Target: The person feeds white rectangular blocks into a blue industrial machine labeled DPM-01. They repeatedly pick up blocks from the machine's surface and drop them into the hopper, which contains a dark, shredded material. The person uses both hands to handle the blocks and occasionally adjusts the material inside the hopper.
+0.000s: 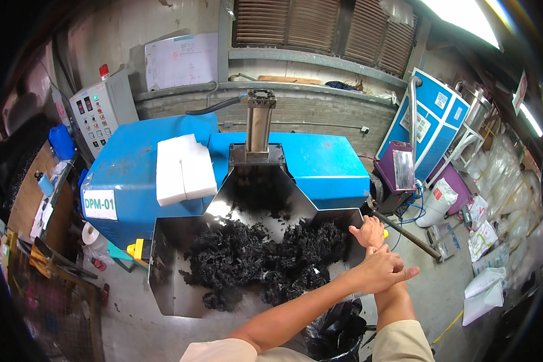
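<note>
A wide metal hopper [169, 283] in front of me holds heaps of shredded black material [229, 256], with more of it up the chute at the back. By the hopper's right rim is my right hand [367, 233], fingers apart and nothing visible in it. Whether it touches the rim I cannot tell. My left arm reaches across in front of the hopper. At its end my left hand [383, 269] lies over my right wrist, fingers curled round it and thumb sticking out to the right.
Behind the hopper stands a blue machine [320, 163] with an upright metal cylinder [259, 130] and a white foam block [186, 169]. A yellow switch box [140, 250] sits at left. Below my arms is a black plastic bag [335, 329]. A pole [407, 236] slants at right.
</note>
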Available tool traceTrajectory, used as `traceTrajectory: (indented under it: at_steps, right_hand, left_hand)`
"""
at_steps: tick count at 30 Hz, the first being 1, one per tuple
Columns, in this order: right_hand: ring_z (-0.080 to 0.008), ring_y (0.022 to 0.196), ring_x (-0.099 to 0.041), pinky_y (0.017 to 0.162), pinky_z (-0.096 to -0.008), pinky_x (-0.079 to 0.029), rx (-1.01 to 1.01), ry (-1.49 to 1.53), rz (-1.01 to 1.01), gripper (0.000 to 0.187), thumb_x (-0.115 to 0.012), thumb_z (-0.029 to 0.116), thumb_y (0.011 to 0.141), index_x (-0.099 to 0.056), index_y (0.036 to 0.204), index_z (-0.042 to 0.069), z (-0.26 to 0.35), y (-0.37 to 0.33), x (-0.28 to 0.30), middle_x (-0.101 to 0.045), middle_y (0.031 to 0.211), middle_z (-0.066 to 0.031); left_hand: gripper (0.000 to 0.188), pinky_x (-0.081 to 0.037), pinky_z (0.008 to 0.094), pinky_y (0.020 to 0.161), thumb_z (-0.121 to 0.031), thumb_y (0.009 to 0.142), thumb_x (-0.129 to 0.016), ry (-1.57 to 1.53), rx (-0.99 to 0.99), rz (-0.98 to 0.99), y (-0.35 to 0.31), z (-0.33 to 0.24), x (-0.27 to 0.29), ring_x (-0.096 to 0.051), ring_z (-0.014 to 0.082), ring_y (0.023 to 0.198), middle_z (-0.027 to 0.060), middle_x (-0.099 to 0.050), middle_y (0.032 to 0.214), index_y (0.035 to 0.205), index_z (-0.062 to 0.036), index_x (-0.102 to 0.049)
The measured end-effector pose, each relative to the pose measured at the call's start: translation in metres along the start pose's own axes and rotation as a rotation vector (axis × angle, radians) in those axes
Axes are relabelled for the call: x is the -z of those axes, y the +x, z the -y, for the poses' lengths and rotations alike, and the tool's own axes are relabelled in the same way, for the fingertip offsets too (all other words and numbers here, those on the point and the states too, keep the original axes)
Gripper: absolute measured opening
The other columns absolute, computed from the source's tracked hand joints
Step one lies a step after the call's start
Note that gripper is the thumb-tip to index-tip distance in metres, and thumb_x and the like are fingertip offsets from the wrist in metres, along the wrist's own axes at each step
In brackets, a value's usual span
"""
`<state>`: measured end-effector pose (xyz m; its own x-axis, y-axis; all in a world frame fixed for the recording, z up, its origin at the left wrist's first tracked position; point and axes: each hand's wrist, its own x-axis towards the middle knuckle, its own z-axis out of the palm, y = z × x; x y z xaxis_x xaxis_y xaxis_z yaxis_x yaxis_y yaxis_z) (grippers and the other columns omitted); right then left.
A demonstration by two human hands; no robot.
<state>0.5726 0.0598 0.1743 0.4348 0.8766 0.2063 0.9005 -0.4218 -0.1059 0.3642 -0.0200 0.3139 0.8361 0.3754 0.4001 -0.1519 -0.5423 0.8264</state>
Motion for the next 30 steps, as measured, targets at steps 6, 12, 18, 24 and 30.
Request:
traceTrajectory:
  at_steps: [6, 12, 18, 24, 30]
  right_hand:
    - [-0.0406, 0.143, -0.053, 0.12, -0.0574, -0.038, -0.019, 0.015, 0.062, 0.063, -0.081, 0.05, 0.089, -0.07, 0.125, 0.0, 0.006, 0.001, 0.011, -0.072, 0.134, -0.0217]
    - [-0.0405, 0.142, -0.054, 0.118, -0.0562, -0.04, -0.004, -0.023, 0.017, 0.064, -0.08, 0.05, 0.089, -0.07, 0.127, 0.0, 0.003, 0.0, 0.008, -0.072, 0.134, -0.0213]
    - [-0.0406, 0.142, -0.053, 0.118, -0.0556, -0.039, -0.012, 0.02, 0.028, 0.064, -0.081, 0.05, 0.089, -0.07, 0.126, -0.001, 0.0, -0.002, 0.008, -0.071, 0.135, -0.0217]
    - [-0.0399, 0.142, -0.053, 0.119, -0.0547, -0.039, -0.024, -0.019, 0.018, 0.065, -0.081, 0.049, 0.088, -0.07, 0.128, -0.001, 0.006, 0.0, 0.008, -0.071, 0.136, -0.0215]
    - [-0.0397, 0.141, -0.054, 0.118, -0.0538, -0.039, -0.016, 0.012, 0.038, 0.065, -0.081, 0.05, 0.087, -0.071, 0.128, 0.0, 0.002, -0.002, 0.011, -0.071, 0.136, -0.02]
  left_hand:
    - [0.092, -0.028, 0.0652, 0.118, -0.08, 0.107, -0.035, -0.178, 0.014, 0.344, -0.001, -0.015, 0.032, -0.057, 0.0344, 0.114, 0.011, -0.078, 0.097, 0.094, -0.0025, -0.084]
    - [0.077, -0.032, 0.0573, 0.112, -0.072, 0.11, -0.041, -0.031, 0.048, 0.123, -0.006, 0.0, 0.015, -0.055, 0.032, 0.12, 0.009, -0.077, 0.106, 0.1, -0.0061, -0.081]
    - [0.069, -0.031, 0.054, 0.112, -0.069, 0.111, -0.043, -0.166, -0.019, 0.311, -0.013, -0.006, 0.026, -0.053, 0.0305, 0.127, 0.0054, -0.076, 0.116, 0.102, -0.0104, -0.08]
    - [0.083, -0.03, 0.0622, 0.116, -0.075, 0.109, -0.038, -0.068, 0.014, 0.063, -0.02, 0.002, 0.018, -0.046, 0.0349, 0.137, 0.0118, -0.076, 0.117, 0.098, -0.0038, -0.08]
    - [0.069, -0.036, 0.0481, 0.112, -0.065, 0.113, -0.042, -0.331, 0.054, 0.343, -0.018, 0.003, 0.024, -0.057, 0.0297, 0.124, 0.0088, -0.074, 0.119, 0.102, -0.0071, -0.079]
